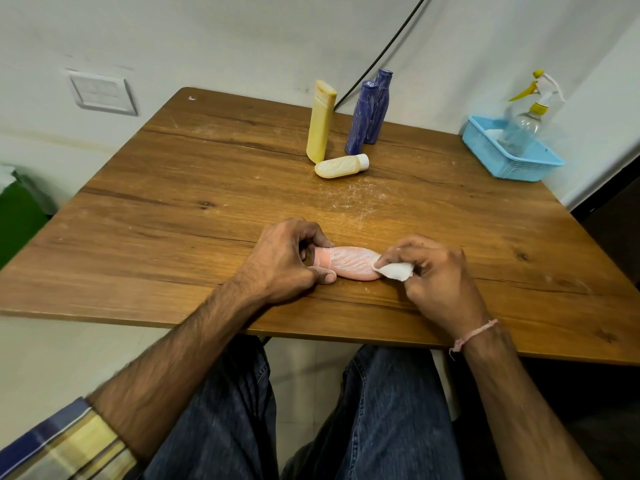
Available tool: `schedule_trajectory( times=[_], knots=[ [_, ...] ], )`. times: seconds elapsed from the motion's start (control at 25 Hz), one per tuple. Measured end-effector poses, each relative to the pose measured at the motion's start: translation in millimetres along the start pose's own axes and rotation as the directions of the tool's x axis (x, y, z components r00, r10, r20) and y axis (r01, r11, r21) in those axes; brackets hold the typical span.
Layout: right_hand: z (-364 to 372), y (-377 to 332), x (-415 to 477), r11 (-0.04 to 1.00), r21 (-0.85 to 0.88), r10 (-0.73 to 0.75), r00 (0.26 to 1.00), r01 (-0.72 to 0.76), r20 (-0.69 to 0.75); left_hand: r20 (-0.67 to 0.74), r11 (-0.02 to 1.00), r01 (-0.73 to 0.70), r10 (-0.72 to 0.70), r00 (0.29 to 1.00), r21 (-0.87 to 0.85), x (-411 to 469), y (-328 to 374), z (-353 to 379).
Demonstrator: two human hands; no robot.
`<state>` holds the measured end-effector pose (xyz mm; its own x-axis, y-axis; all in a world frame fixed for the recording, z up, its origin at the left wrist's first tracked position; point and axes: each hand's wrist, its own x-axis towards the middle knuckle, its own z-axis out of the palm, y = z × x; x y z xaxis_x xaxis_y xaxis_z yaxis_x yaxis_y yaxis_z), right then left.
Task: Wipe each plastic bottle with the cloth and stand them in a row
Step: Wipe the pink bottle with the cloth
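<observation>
A pink plastic bottle (349, 263) lies on its side near the front edge of the wooden table (173, 202). My left hand (280, 261) grips its cap end between thumb and fingers. My right hand (436, 275) pinches a small white cloth (393, 270) against the bottle's other end. At the back stand a tall yellow bottle (320, 123) and two blue bottles (360, 119) (379, 105). A short yellow bottle with a white cap (341, 166) lies on its side in front of them.
A blue plastic basket (512, 157) at the table's back right corner holds a clear spray bottle (523, 126) with a yellow trigger. A black cable (381, 53) runs down the wall behind the bottles. White dusty streaks mark the table's middle.
</observation>
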<state>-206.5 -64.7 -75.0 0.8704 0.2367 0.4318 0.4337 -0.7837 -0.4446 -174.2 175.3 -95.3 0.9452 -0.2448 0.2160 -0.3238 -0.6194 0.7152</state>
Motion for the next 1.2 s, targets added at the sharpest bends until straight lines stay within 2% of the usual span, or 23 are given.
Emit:
schedule_trajectory(
  times=[0.12,0.24,0.4,0.56,0.76,1.0,1.2],
  knots=[
    [0,-3,5,0.997,-0.051,-0.058,0.998,0.058,0.006,0.011,1.0,-0.012,0.012,1.0,0.008,1,-1,-1],
    [-7,2,8,0.973,0.009,-0.229,0.962,0.23,0.149,0.017,1.0,-0.027,0.027,0.999,0.008,1,0,-1],
    [-6,6,18,0.991,-0.024,-0.129,0.984,0.133,0.126,0.046,0.999,-0.032,0.031,0.998,0.018,3,-1,-2],
    [-14,7,16,0.97,0.027,-0.241,0.943,0.242,0.229,0.049,0.999,-0.043,0.042,0.998,0.03,2,-1,-2],
    [2,-1,17,0.995,-0.009,-0.101,0.989,0.103,0.104,0.062,0.998,-0.045,0.042,0.997,0.035,3,-1,-2],
    [-15,11,5,0.996,0.041,-0.081,0.988,0.076,0.128,0.061,0.998,-0.049,0.047,0.997,0.028,5,-2,-1],
    [11,-9,22,0.998,0.062,-0.038,0.992,0.031,0.12,0.063,0.998,-0.053,0.051,0.997,0.029,5,-3,-2]
  ],
)
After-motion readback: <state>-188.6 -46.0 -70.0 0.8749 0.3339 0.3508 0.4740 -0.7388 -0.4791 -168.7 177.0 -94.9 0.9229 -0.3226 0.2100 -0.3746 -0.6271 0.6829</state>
